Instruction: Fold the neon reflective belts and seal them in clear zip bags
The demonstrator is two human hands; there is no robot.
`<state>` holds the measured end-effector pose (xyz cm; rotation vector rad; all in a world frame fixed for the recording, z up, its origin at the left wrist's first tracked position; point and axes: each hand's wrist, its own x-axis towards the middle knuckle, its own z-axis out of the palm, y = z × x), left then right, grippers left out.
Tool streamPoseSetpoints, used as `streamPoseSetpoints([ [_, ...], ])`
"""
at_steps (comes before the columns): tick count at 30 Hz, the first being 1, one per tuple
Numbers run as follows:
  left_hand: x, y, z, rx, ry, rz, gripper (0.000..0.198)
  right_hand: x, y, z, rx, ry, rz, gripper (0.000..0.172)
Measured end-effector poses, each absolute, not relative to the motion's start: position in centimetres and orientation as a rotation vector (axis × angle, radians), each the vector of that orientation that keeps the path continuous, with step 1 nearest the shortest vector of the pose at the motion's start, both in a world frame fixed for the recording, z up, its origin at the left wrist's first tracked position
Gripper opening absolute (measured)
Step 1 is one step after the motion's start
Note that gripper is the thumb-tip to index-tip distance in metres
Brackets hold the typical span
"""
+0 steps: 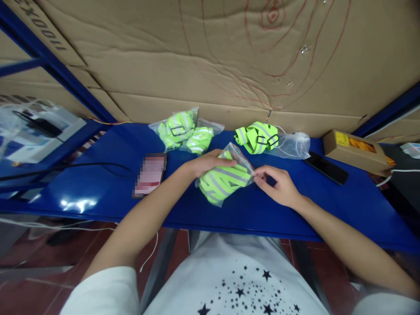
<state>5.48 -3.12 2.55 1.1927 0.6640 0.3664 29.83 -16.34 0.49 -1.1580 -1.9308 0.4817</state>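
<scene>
Taking bag (226, 180) as clock centre. Finding it in front of the torso, over bench (108, 175), packed with a bright green strap (219, 186). Cannot tell if resting on the bench or held just above.

Gripping bag from 11 o'clock with left hand (210, 162): thumb pressed across upper face, other fingers hidden beneath, spread not readable. Pinching corner at 3 o'clock between thumb and index of right hand (280, 186); remaining fingers loosely curled.

Logged around it: two filled bags (177, 129) (201, 139) at 10 to 11 o'clock, touching; loose strap (257, 138) at 1 o'clock, beside a clear pouch (293, 145) at 2; black phone (326, 168) at 3, with box (352, 151) just beyond; pale-screened phone (149, 175) at 9, near left forearm.

Risks, as judged. Cannot confirm closure along the edge between 12 and 3 o'clock; if open, likely to squeeze strap out by pressing too hard with left thumb. Could catch webbing in that edge, given the tight fill. Could lose the corner, having only a small tip of slick plastic to pinch. Could stretch or split thin film by pulling towards 3 against the left grip. Might brush the pale-screened phone by swinging left forearm towards 9.
</scene>
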Motion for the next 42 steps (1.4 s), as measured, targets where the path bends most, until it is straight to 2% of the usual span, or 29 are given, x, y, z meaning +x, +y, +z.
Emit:
streamPoseSetpoints([
  [2,5.0,-2.5,2.7,1.233,0.666,0.341,0.045,29.6,-16.6,0.6,-1.177,-1.900,0.470,0.007],
  [6,4.4,-2.0,2.8,1.314,0.667,0.302,0.044,29.7,-16.9,0.8,-1.201,-1.842,0.471,0.020],
  [9,4.3,-1.9,2.6,1.351,0.665,0.325,0.048,29.8,-16.9,0.8,-1.174,-1.866,0.533,0.012],
  [11,4.4,-1.9,2.4,1.365,0.663,0.352,0.054,29.7,-16.9,0.6,-1.157,-1.922,0.578,0.023],
  [15,4.9,-2.3,2.4,1.412,0.644,0.416,0.057,29.2,-16.8,0.2,-1.192,-1.908,0.624,0.012],
  [18,5.3,-2.7,2.9,1.463,0.593,0.458,0.054,29.1,-16.6,0.1,-1.207,-1.830,0.659,0.020],
  [21,5.7,-3.3,3.2,1.621,0.492,0.382,0.052,29.4,-16.3,0.3,-1.122,-1.839,0.701,0.017],
  [25,6.4,-4.6,3.2,1.775,0.386,0.261,0.041,29.6,-16.1,0.1,-1.017,-2.006,0.746,0.026],
  [28,6.7,-5.2,2.9,1.817,0.354,0.242,0.039,29.4,-16.4,-0.4,-1.087,-2.044,0.623,0.032],
  [31,6.9,-5.3,2.6,1.823,0.380,0.243,0.040,29.1,-16.7,-0.7,-1.185,-1.991,0.473,0.034],
  [35,7.1,-5.4,2.1,1.861,0.410,0.190,0.038,29.1,-16.7,-0.4,-1.284,-1.757,0.459,0.047],
  [38,7.3,-5.6,1.9,1.879,0.403,0.167,0.040,29.4,-16.3,-0.3,-1.297,-1.715,0.510,0.039],
  [42,7.5,-6.0,1.9,1.904,0.398,0.171,0.045,29.5,-15.8,-0.8,-1.281,-1.655,0.762,0.031],
])
